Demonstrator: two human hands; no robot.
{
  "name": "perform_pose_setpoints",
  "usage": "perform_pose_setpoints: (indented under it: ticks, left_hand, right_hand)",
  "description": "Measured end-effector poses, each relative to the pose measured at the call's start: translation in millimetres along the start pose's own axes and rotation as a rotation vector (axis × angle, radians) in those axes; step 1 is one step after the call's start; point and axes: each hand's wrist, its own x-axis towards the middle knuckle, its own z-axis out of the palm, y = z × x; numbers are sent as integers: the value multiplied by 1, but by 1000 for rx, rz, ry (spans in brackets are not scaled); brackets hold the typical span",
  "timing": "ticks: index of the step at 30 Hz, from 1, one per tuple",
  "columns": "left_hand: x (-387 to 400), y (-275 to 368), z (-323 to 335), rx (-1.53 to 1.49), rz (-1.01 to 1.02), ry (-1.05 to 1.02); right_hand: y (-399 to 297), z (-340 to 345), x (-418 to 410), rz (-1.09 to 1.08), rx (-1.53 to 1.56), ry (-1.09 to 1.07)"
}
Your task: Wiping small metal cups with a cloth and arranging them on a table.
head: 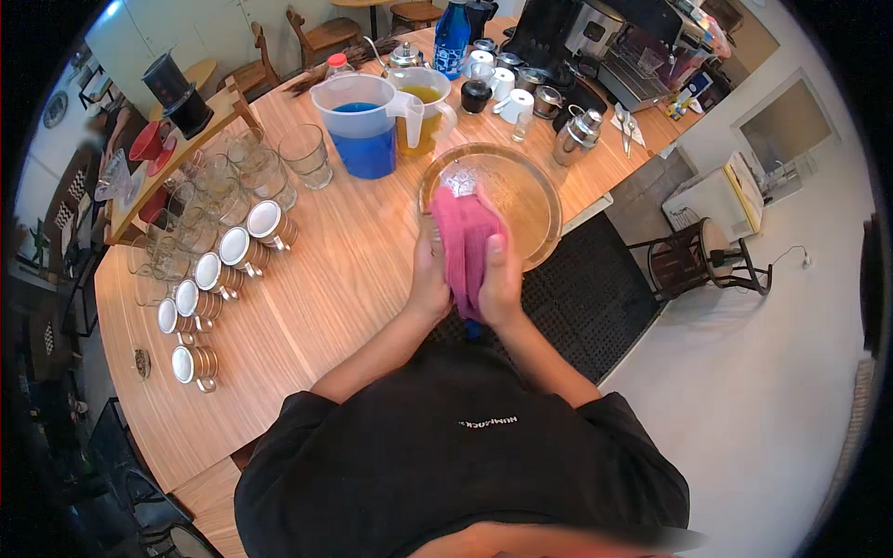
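Both my hands hold a folded pink cloth (467, 244) between them, over the near edge of a round metal tray (551, 230). My left hand (431, 268) presses on the cloth's left side, and my right hand (501, 282) grips its right side with the thumb on top. Some of the fingers are hidden behind the cloth. Beyond the tray's left rim are a plastic measuring jug of blue liquid (363, 143) and a jug of yellow liquid (418, 129). A metal cocktail shaker (578, 137) stands right of the tray.
Glass tumblers (307, 157) and a row of ribbed metal mugs (234, 247) cover the table's left part. White cups (516, 106), a blue bottle (451, 42) and an espresso machine (628, 70) stand at the back. A person (115, 125) is far left. A stool (687, 254) stands at right.
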Motion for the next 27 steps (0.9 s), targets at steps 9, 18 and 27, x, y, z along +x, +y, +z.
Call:
perform_pose_setpoints:
  ticks: [9,18,27]
  left_hand:
    - [-12,18,-25,-35,-94,5]
    - [-14,26,-25,-176,-189,-132]
    - [-13,18,-24,-407,-289,106]
  right_hand:
    - [8,15,-45,241,243,133]
    - [-5,16,-24,314,387,38]
    - [25,-16,-27,39,-710,-191]
